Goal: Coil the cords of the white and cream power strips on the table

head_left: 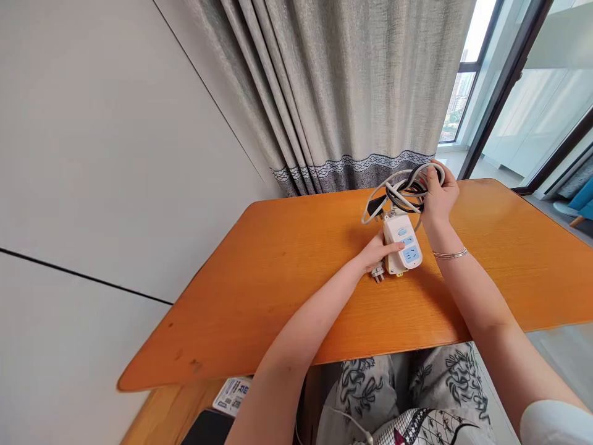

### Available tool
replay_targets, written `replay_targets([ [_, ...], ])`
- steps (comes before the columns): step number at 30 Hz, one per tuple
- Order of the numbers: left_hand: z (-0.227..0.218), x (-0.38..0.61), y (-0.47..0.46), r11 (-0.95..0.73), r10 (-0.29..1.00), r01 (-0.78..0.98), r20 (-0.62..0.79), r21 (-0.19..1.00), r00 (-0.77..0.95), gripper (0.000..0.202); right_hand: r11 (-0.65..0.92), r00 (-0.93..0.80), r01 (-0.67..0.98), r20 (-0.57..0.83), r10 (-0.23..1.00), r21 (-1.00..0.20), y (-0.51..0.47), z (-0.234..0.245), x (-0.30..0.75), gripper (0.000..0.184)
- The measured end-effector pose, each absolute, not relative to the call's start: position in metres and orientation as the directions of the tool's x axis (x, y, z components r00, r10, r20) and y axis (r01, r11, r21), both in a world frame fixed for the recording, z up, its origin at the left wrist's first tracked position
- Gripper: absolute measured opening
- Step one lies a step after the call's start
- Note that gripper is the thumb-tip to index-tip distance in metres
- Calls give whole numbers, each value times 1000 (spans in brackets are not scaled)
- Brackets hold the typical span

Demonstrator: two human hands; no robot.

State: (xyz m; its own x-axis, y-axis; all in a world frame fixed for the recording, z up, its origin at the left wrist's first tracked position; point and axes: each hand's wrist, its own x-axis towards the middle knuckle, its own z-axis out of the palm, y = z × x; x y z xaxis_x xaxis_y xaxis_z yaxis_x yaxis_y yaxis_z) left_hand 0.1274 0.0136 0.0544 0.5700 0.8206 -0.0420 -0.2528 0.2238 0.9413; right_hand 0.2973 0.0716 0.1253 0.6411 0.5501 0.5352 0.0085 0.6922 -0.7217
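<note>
A white power strip (pixel 404 242) with light-blue socket faces is held just over the table. My left hand (pixel 376 252) wraps its left side, the thumb lying across the front. A light-coloured plug (pixel 378 272) with metal prongs pokes out below that hand. At the upper right, my right hand (pixel 438 193) is closed round a loose bundle of cables (pixel 407 191), white and black mixed. A black plug (pixel 377 206) hangs at the bundle's left side. Part of a yellowish piece shows behind the power strip; what it belongs to is hidden.
The orange wooden table (pixel 278 278) stretches out both ways under my arms. Behind its far edge hangs a grey curtain (pixel 361 93). A white wall panel (pixel 92 154) stands at the left, a dark-framed glass door (pixel 504 93) at the right. Below the table lies a printed box (pixel 231 395).
</note>
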Motion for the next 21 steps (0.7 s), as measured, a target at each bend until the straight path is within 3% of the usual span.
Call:
replay_targets([
  [6,56,116,13,109,907,-144,-40,984,418,66,590,583,-255,364,726,-766,89,110,296,38],
  [11,54,74,15,147,951,-34,-132,989,278,58,366,347,-429,223,911,-826,97,82,267,32],
  [16,51,22,28,327,941,-48,-321,944,106,43,43,83,-359,14,996,-932,91,53,240,41],
  [21,57,-37,52,354,930,11,-350,935,-114,32,-124,-3,-242,-127,992,-962,86,28,235,32],
])
